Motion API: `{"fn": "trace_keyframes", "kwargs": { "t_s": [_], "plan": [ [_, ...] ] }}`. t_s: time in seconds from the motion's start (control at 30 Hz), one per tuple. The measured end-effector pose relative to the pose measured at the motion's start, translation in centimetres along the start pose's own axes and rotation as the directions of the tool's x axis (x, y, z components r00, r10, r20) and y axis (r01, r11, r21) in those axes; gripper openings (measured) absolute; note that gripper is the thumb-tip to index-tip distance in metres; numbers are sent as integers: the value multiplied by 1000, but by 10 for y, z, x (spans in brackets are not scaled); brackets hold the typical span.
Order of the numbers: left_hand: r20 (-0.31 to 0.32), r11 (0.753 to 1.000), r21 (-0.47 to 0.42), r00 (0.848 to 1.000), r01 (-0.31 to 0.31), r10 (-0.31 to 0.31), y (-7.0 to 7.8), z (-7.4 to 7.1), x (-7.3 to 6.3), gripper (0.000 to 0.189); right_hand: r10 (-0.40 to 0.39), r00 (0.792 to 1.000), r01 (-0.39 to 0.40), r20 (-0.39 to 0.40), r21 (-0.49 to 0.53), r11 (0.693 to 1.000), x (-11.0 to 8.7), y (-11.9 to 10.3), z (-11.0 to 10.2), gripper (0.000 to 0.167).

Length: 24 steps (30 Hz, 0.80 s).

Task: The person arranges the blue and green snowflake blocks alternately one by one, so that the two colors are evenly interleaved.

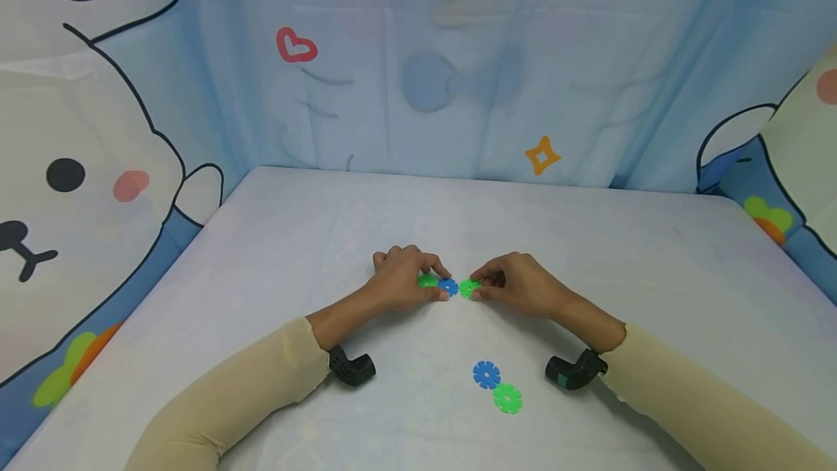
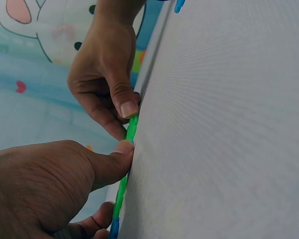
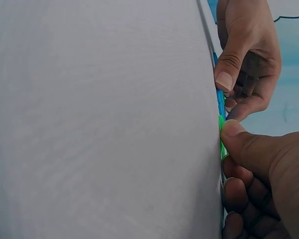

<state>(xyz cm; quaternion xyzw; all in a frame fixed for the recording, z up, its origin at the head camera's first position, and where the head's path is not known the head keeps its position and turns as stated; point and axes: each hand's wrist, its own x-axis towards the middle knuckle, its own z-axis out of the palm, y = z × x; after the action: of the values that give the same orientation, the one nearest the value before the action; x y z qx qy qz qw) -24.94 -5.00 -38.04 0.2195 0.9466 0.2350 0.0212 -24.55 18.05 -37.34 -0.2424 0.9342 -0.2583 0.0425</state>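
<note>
In the head view my left hand point(image 1: 405, 278) pinches a short row of notched plastic discs between thumb and fingertips. A green disc point(image 1: 428, 280) and a blue disc point(image 1: 449, 286) show there; the left wrist view adds another blue edge point(image 2: 113, 229) under the fingers. Facing it, my right hand point(image 1: 523, 286) pinches a green disc point(image 1: 468, 288) by its right side. That green disc's edge is right against the blue disc's edge; whether their notches interlock I cannot tell. Both hands are low over the table, and fingers partly cover the discs.
On the white-covered table point(image 1: 392, 413), a loose blue disc point(image 1: 487, 374) and a loose green disc point(image 1: 507, 398) lie edge to edge, nearer the front. Black wrist cameras sit at the left wrist point(image 1: 352, 368) and right wrist point(image 1: 575, 371). A printed curtain point(image 1: 366, 122) hangs behind the table.
</note>
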Motion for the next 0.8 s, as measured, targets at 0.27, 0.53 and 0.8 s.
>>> {"fn": "trace_keyframes", "kwargs": {
  "t_s": [0.27,0.53,0.8],
  "plan": [
    [-4,1000,-3,1000,-8,8,-1,1,0,26,-26,999,25,-20,-20,999,0,0,1,24],
    [2,1000,5,1000,-9,9,-2,1,1,27,-38,999,37,-20,-41,998,0,-1,0,23],
    [12,1000,19,1000,-6,6,-2,2,1,30,-20,1000,19,-6,-57,998,-2,-5,1,35]
  ]
}}
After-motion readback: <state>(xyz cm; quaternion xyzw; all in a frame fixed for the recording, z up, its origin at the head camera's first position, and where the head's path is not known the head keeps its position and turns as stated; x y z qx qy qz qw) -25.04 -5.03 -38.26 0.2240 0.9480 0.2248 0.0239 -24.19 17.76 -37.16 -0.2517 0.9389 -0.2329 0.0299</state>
